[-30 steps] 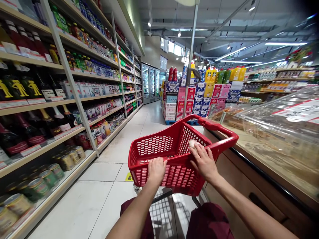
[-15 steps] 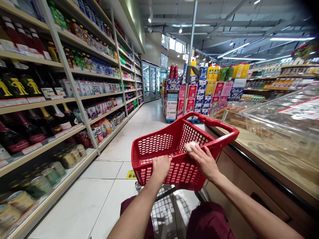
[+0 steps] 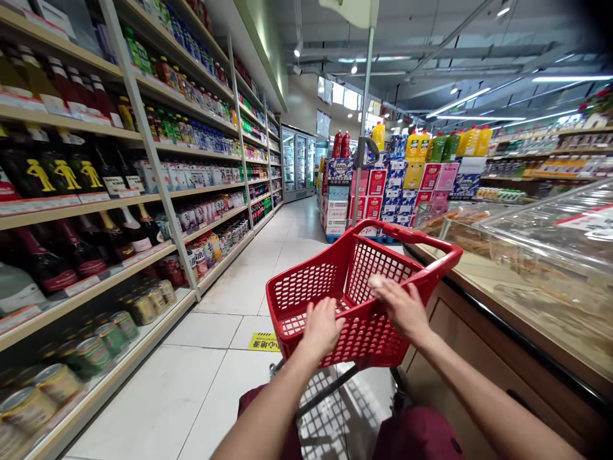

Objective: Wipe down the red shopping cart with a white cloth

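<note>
A red plastic shopping cart (image 3: 292, 287) with a perforated basket stands in front of me, turned at an angle, and no goods show in its basket. Over its near rim is my left hand (image 3: 323, 329), fingers loosely bent and a little apart, thumb off to the side. Whether it still touches the rim is hard to tell. At the same rim, farther right, my right hand (image 3: 402, 310) has its fingers pressed on a small whitish wad (image 3: 377, 282). What the wad is made of cannot be made out.
Shelves (image 3: 158, 150) of bottles and cans line the left. A counter (image 3: 483, 300) under clear covers runs close along the right. Stacked drink cartons (image 3: 378, 198) and a metal pole (image 3: 366, 96) stand ahead. A yellow floor sticker (image 3: 263, 342) lies by the cart; glass-door fridges (image 3: 297, 160) are at the back.
My left hand has loosened from its grip on the cart's rim, its fingers rising and spreading. The right hand stays by the rim with the whitish wad. The view has shifted slightly.
</note>
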### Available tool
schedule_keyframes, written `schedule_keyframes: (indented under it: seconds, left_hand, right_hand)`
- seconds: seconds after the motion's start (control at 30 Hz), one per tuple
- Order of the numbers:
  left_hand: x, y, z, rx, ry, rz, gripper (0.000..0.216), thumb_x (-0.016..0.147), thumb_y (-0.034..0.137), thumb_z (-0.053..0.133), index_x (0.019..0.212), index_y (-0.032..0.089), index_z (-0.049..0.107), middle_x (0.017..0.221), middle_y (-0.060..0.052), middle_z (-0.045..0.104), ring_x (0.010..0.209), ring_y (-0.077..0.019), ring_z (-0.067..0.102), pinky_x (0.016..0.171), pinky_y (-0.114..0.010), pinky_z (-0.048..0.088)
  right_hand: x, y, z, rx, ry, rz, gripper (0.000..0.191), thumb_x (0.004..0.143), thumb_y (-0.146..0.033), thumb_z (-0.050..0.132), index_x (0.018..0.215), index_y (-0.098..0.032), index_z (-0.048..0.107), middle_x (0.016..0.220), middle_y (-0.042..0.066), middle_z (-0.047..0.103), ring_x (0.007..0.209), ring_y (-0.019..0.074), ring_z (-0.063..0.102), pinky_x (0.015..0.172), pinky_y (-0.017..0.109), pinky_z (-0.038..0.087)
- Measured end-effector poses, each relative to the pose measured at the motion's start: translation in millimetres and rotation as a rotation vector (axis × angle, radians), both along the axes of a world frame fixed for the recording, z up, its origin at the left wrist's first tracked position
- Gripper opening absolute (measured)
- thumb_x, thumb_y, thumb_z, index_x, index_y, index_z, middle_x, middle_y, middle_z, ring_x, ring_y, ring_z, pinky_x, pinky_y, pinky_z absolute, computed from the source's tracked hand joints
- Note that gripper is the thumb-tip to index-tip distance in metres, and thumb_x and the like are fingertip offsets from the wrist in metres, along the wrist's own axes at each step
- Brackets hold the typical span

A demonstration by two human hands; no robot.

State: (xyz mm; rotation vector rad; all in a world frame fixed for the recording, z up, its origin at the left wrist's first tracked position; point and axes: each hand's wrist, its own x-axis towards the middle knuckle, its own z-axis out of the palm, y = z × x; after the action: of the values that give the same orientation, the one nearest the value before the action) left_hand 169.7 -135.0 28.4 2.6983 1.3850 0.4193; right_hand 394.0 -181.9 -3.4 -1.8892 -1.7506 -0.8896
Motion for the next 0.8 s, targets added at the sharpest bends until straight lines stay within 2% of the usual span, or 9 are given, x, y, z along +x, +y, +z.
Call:
schedule_keyframes:
  seconds: [0.07, 0.13, 0.23, 0.33, 0.5, 0.6, 0.7, 0.73, 0.8]
  left_hand:
    - [-29, 5, -5.9, -0.011, -0.039, -0.034, 0.043, 0.083, 0.042, 0.040, 0.118, 0.018, 0.046, 0.126, -0.009, 0.050, 0.114, -0.0220, 0.045, 0.101, -0.043, 0.025]
    - [-52, 11, -13.9, -0.062, -0.027, -0.077, 0.035, 0.083, 0.041, 0.039, 0.103, 0.019, 0.056, 0.109, -0.007, 0.061, 0.103, -0.0214, 0.053, 0.102, -0.045, 0.022]
    - [-65, 14, -23.1, -0.090, 0.049, -0.065, 0.030, 0.082, 0.037, 0.038, 0.081, 0.019, 0.062, 0.083, -0.005, 0.068, 0.085, -0.0197, 0.059, 0.098, -0.040, 0.027]
    - [-57, 10, -25.0, -0.067, 0.089, 0.019, 0.032, 0.082, 0.039, 0.038, 0.080, 0.018, 0.062, 0.080, -0.008, 0.068, 0.083, -0.0214, 0.060, 0.092, -0.038, 0.034]
    - [-28, -9, -26.7, -0.069, 0.055, -0.001, 0.032, 0.083, 0.035, 0.036, 0.085, 0.014, 0.060, 0.084, -0.010, 0.067, 0.084, -0.0222, 0.061, 0.092, -0.041, 0.034]
    - [-14, -17, -31.6, -0.091, 0.022, -0.097, 0.026, 0.081, 0.034, 0.042, 0.091, 0.015, 0.058, 0.089, -0.008, 0.067, 0.088, -0.0209, 0.059, 0.096, -0.040, 0.031]
    - [-21, -9, -36.0, -0.100, -0.025, -0.312, 0.034, 0.074, 0.032, 0.052, 0.104, 0.017, 0.053, 0.110, -0.008, 0.060, 0.107, -0.0220, 0.051, 0.104, -0.044, 0.019]
    - [-29, -1, -37.1, -0.092, -0.024, -0.327, 0.042, 0.071, 0.032, 0.056, 0.110, 0.018, 0.049, 0.119, -0.010, 0.054, 0.115, -0.0243, 0.043, 0.105, -0.047, 0.014]
    - [-46, 16, -39.5, -0.061, 0.012, -0.237, 0.055, 0.066, 0.028, 0.061, 0.117, 0.018, 0.044, 0.133, -0.012, 0.039, 0.126, -0.0286, 0.028, 0.104, -0.055, 0.006]
  right_hand:
    - [13, 0, -1.1, 0.014, 0.069, -0.129, 0.038, 0.082, -0.016, 0.035, 0.112, -0.026, 0.056, 0.125, 0.006, 0.051, 0.113, 0.0221, 0.047, 0.096, 0.051, 0.024]
    - [10, 1, -6.7, -0.020, 0.113, -0.139, 0.038, 0.082, -0.017, 0.034, 0.112, -0.025, 0.056, 0.126, 0.007, 0.050, 0.116, 0.0228, 0.044, 0.097, 0.051, 0.024]
    - [-30, 3, -21.3, -0.086, 0.133, 0.048, 0.037, 0.083, -0.017, 0.035, 0.113, -0.026, 0.056, 0.125, 0.006, 0.050, 0.118, 0.0206, 0.043, 0.099, 0.047, 0.025]
    - [-63, 6, -26.8, -0.126, 0.124, 0.225, 0.038, 0.083, -0.016, 0.035, 0.115, -0.028, 0.053, 0.127, 0.004, 0.049, 0.120, 0.0183, 0.041, 0.101, 0.045, 0.023]
    - [-46, 14, -10.6, -0.090, 0.244, 0.049, 0.036, 0.083, -0.017, 0.035, 0.110, -0.027, 0.057, 0.127, 0.007, 0.049, 0.116, 0.0224, 0.045, 0.097, 0.054, 0.023]
    - [-48, 14, -9.7, -0.167, 0.252, 0.173, 0.036, 0.080, -0.013, 0.038, 0.106, -0.027, 0.059, 0.119, 0.007, 0.056, 0.114, 0.0208, 0.046, 0.096, 0.050, 0.026]
    - [-57, 6, -15.5, -0.207, 0.268, 0.308, 0.040, 0.079, -0.011, 0.037, 0.110, -0.029, 0.056, 0.121, 0.004, 0.055, 0.112, 0.0172, 0.048, 0.097, 0.047, 0.027]
    - [-56, 3, -17.1, -0.202, 0.291, 0.298, 0.040, 0.080, -0.012, 0.036, 0.111, -0.029, 0.055, 0.122, 0.004, 0.054, 0.112, 0.0171, 0.048, 0.097, 0.048, 0.027]
    - [-46, -4, -20.0, -0.187, 0.347, 0.239, 0.039, 0.081, -0.015, 0.034, 0.110, -0.030, 0.055, 0.123, 0.003, 0.053, 0.113, 0.0178, 0.047, 0.096, 0.051, 0.027]
